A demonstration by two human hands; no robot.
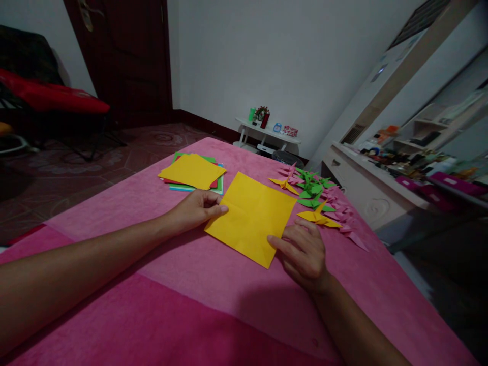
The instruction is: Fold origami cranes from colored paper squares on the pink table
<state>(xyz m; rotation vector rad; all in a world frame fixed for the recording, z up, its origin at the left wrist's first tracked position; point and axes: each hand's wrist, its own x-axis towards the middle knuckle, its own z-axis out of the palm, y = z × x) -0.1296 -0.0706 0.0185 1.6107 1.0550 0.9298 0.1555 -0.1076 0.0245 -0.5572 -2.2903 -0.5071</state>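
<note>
A yellow square sheet of paper (251, 216) lies flat on the pink cloth-covered table (190, 284). My left hand (198, 208) rests at the sheet's left corner, its fingers curled and its fingertips on the paper edge. My right hand (303, 251) sits at the sheet's right lower edge, fingers pressed down on the paper, the forefinger pointing left along it. Neither hand lifts the sheet.
A stack of coloured paper squares (192, 172), yellow on top, lies beyond my left hand. Several folded paper figures (316, 195) in yellow, green and pink lie to the right. A white dresser (366, 183) stands beside the table; a small white shelf (267, 133) stands by the wall.
</note>
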